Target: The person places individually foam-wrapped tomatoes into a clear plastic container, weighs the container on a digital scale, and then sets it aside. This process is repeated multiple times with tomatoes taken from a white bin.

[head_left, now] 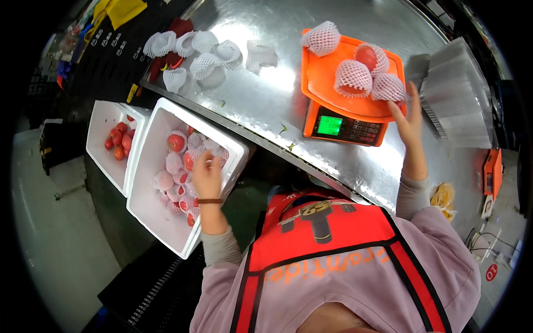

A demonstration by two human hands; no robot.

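Observation:
My left hand (207, 176) is over the white foam box (145, 195), its fingers curled beside red tomatoes (176, 143) in foam nets; whatever it holds, if anything, is hidden. My right hand (411, 123) has thumb and fingers spread at the right edge of an orange scale (319, 77). It seems to touch the pan's rim, close to a tomato in a white foam net (388, 87). Several netted pieces lie on the pan, one with its red top (366, 56) showing. The scale's green display (330, 125) is lit.
Loose white foam nets (205, 65) lie at the metal table's (250, 102) far left. A second foam box (100, 141) with bare tomatoes (118, 139) stands left of the first. Stacked clear plastic trays (458, 94) and a yellow bundle (443, 198) are at the right.

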